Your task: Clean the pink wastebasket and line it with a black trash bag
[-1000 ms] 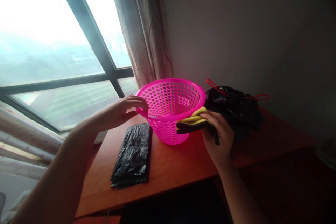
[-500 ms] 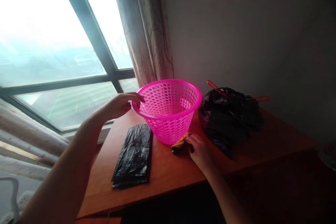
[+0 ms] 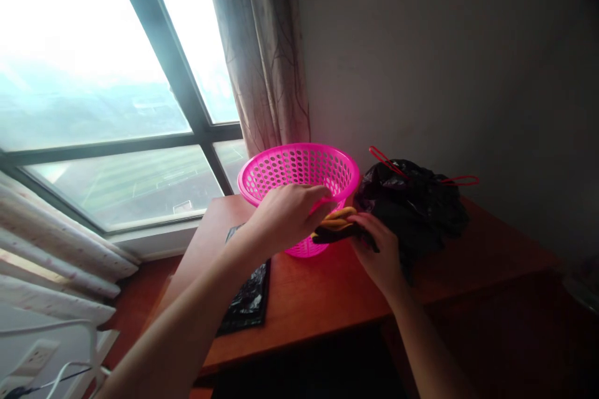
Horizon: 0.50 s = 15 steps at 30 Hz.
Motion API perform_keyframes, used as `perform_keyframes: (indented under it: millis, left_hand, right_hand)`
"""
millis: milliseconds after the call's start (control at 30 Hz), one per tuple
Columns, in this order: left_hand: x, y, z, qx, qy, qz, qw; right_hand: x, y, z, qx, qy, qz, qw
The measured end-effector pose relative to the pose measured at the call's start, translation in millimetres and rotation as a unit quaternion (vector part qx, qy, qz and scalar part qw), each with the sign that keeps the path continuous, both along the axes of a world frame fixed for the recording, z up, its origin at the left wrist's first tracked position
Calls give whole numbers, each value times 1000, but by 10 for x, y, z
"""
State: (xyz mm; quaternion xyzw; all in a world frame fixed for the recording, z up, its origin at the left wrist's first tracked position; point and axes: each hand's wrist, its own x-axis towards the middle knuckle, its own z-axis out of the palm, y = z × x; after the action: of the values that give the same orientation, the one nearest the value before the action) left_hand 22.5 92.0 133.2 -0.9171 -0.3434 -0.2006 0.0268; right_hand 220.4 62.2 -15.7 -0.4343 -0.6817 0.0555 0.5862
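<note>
A pink perforated plastic basket (image 3: 299, 156) stands upright on the wooden table. In front of it, my right hand (image 3: 380, 252) is closed on a yellow-and-black glove (image 3: 339, 224), folded and lifted off the tabletop. My left hand (image 3: 292, 215) is at the basket's near side, beside the glove's left end. Its fingers reach forward with a gap to the thumb, and nothing shows between them. A folded stack of black plastic bags (image 3: 253, 296) lies under my left forearm, partly hidden by it.
To the right of the basket sits a crumpled black bag (image 3: 416, 199) with red drawstrings (image 3: 386, 161). The brown table (image 3: 309, 305) ends near me in a front edge. A window (image 3: 93, 106), a curtain (image 3: 271, 43) and a wall socket (image 3: 40, 355) are around it.
My left hand has let go of the basket's left rim and moved right toward the glove. My right hand has raised the glove from the table and shifted slightly right.
</note>
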Motion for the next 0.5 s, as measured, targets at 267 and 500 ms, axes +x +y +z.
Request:
perform_keyframes:
  millis: [267, 500]
  left_hand:
    - [12, 51, -118, -24, -37, -29, 999]
    - [-107, 17, -1, -67, -52, -37, 996]
  right_hand:
    - [-34, 121, -30, 50, -16, -41, 998]
    - [-190, 215, -874, -96, -111, -16, 989]
